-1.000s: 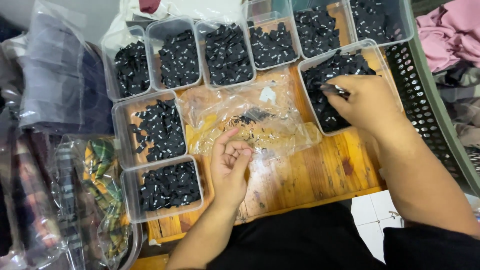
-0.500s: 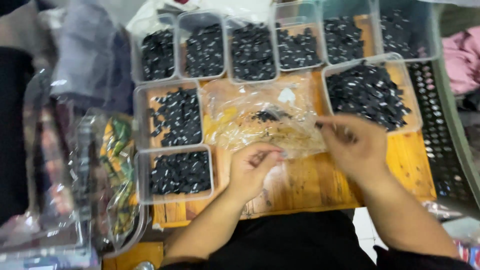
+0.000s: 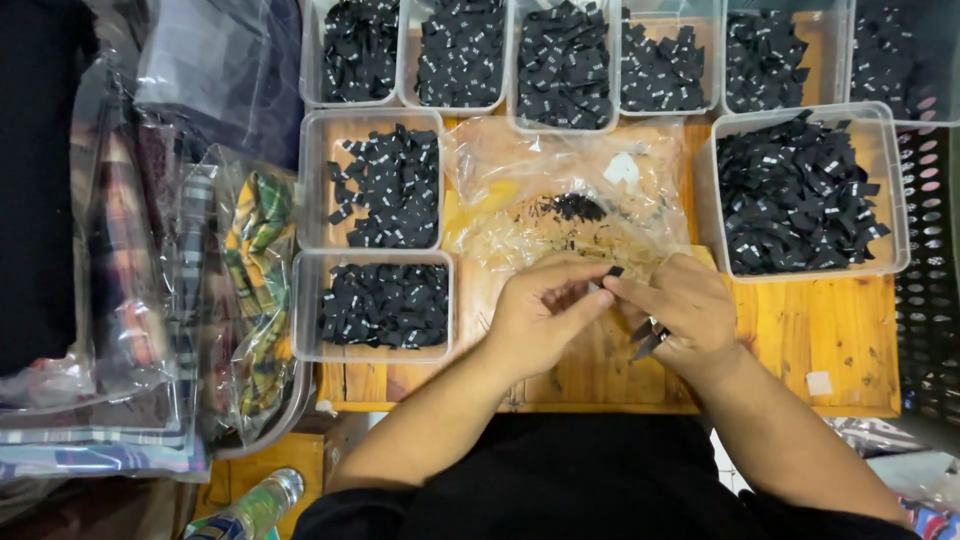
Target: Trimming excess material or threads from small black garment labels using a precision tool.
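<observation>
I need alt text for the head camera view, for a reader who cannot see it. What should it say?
Seen from above, a left hand and a right hand pinch one small black label together over a wooden board; the right hand also holds small metal snips. Clear tubs of black labels and a crumpled plastic bag surround them.

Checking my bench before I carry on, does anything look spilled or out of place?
A few black labels lie loose on the crumpled clear bag rather than in a tub, and one small white scrap sits alone on the wooden board.
</observation>
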